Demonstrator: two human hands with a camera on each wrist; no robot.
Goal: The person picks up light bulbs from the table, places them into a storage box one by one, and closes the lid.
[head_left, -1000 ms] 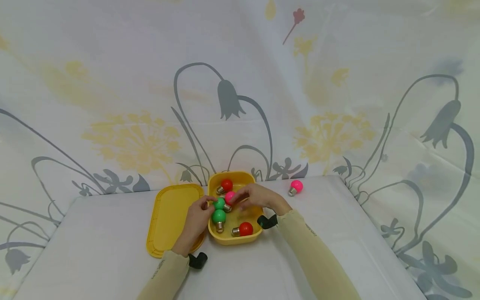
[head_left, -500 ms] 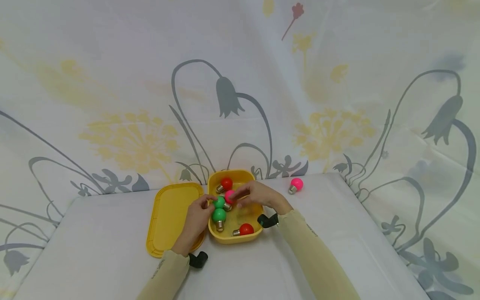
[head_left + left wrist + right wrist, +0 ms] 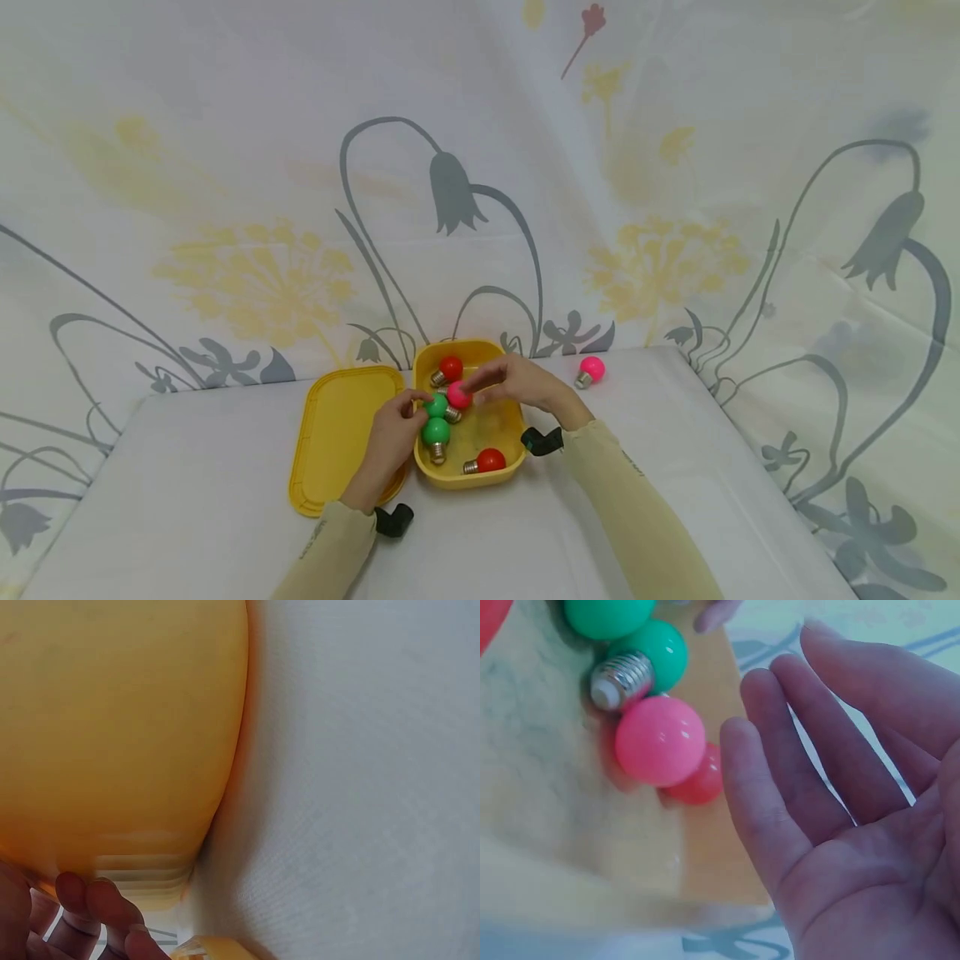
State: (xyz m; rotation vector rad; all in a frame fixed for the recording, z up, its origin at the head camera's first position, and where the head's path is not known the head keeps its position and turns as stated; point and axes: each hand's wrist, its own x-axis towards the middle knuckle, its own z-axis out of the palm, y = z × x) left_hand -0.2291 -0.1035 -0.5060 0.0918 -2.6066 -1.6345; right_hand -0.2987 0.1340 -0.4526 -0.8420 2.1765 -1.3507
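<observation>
A yellow plastic box [image 3: 472,482] holds several round light bulbs with metal screw bases. Along its left side lie one green bulb [image 3: 436,432], a second green bulb touching it, and a pink bulb [image 3: 459,396]. A red bulb [image 3: 451,367] lies at the far end, another red bulb [image 3: 491,459] at the near end. My left hand [image 3: 392,431] grips the box's left rim, fingertips curled against the outer wall in the left wrist view. Over the box's right side, my right hand [image 3: 531,390] hovers with relaxed fingers close to the pink bulb and nothing in its palm.
A yellow lid [image 3: 341,442] lies flat on the white table [image 3: 202,500], left of the box and partly under the left forearm. Beyond the box to the right lies a loose pink bulb [image 3: 592,369]. A flower-patterned curtain [image 3: 300,167] hangs behind the table.
My right hand has drawn slightly up and right, off the pink bulb. My left hand stays at the rim, and the bulbs lie as before.
</observation>
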